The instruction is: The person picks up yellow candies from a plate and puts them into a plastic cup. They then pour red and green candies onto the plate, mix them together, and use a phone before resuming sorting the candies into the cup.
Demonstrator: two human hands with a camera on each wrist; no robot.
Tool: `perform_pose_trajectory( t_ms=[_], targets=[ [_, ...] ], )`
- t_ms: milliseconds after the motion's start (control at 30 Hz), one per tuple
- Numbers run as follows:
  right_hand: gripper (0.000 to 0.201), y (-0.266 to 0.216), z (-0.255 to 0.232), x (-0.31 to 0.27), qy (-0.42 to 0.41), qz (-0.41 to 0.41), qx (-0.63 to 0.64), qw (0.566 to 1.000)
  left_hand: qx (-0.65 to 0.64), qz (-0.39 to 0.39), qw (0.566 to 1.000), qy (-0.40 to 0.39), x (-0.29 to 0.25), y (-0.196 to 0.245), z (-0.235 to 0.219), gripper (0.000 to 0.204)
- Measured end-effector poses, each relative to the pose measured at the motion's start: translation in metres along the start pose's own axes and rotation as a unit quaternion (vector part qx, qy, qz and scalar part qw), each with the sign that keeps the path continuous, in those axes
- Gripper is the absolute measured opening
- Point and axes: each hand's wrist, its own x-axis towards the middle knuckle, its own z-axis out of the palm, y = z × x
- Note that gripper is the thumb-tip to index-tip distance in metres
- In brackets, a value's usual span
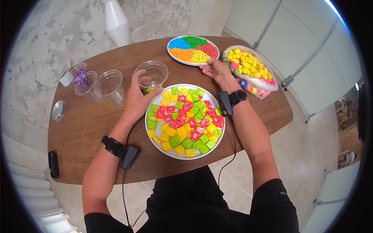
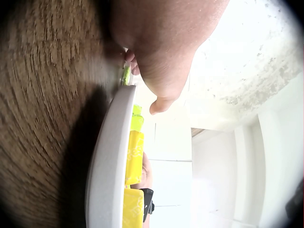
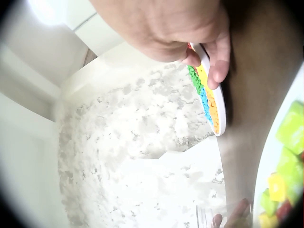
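My left hand (image 1: 135, 95) holds a clear plastic cup (image 1: 160, 70), its fingers behind the wall and thumb on the near side; something green lies low inside. In the left wrist view the hand (image 2: 166, 57) hides most of the cup. Right of the cup, a white plate (image 1: 149, 134) carries red, green and yellow square pieces. My right hand (image 1: 221, 74) is at the near right rim of a round plate (image 1: 181, 60) of small pieces sorted by colour. In the right wrist view that hand (image 3: 190, 33) has fingertips either side of the plate's rim (image 3: 220, 114).
Clear cups (image 1: 110, 83) stand at the left, one with purple contents (image 1: 82, 79). A round metallic lid (image 1: 59, 110) and a black object (image 1: 53, 164) lie near the left edge. A bag (image 1: 268, 87) of yellow, pink and blue pieces is at the right.
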Motion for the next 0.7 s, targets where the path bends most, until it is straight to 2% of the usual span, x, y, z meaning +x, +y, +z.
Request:
perform_pose_trajectory(
  t_ms=[167, 267, 500, 633, 700],
  targets=[
    [0.028, -0.005, 0.001, -0.018, 0.016, 0.016, 0.006, 1.000, 0.006, -0.009, 1.000, -0.007, 0.000, 0.000, -0.001, 0.080],
    [0.033, -0.006, 0.001, -0.025, -0.023, 0.035, 0.001, 0.999, 0.003, -0.008, 1.000, -0.008, 0.000, -0.003, -0.002, 0.079],
    [0.034, -0.017, -0.021, -0.072, -0.031, 0.013, -0.034, 0.999, -0.004, -0.012, 1.000, -0.012, -0.001, -0.004, -0.003, 0.078],
    [0.034, -0.029, -0.058, -0.125, -0.046, 0.013, -0.141, 0.989, -0.005, -0.017, 1.000, -0.008, 0.001, -0.006, -0.003, 0.077],
    [0.031, -0.035, -0.083, -0.147, -0.032, -0.034, -0.362, 0.931, 0.012, 0.005, 1.000, 0.011, 0.000, -0.008, -0.003, 0.084]
  ],
)
